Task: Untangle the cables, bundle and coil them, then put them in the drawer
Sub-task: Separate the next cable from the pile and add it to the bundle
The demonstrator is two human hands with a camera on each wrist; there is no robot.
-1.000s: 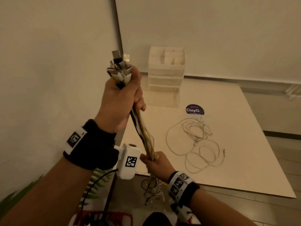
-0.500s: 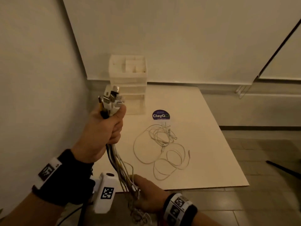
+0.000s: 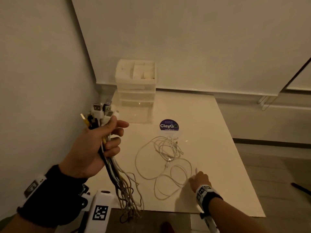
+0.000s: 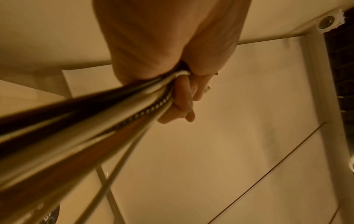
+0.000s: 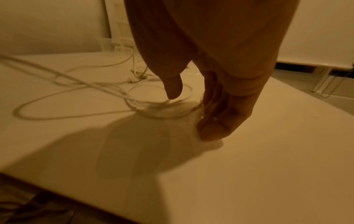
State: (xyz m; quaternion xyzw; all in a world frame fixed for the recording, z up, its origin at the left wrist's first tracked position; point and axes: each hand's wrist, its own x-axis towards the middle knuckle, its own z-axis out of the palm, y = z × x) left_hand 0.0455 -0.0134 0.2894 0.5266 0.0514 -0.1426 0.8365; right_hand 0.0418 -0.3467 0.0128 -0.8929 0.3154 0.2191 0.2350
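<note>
My left hand (image 3: 104, 143) grips a thick bundle of cables (image 3: 116, 175), plugs (image 3: 101, 110) pointing up and loose tails hanging past the table's front edge. The left wrist view shows those cables (image 4: 95, 121) running out of the closed left hand (image 4: 184, 91). A tangle of thin white cables (image 3: 168, 148) lies on the white table (image 3: 210, 132). My right hand (image 3: 199, 179) is down at the tangle's near right loop. In the right wrist view this right hand (image 5: 191, 113) has thumb and fingers apart above the white cables (image 5: 107, 89), holding nothing. The clear drawer unit (image 3: 136, 91) stands at the back.
A round purple ClayGo sticker (image 3: 168, 126) lies between the drawer unit and the tangle. Walls close in on the left and behind the table. A tiled floor (image 3: 277, 182) runs along the table's right and front edges.
My right hand has let go of the bundle's lower part and moved right, down to the white cables on the table. The left hand has lowered the bundle.
</note>
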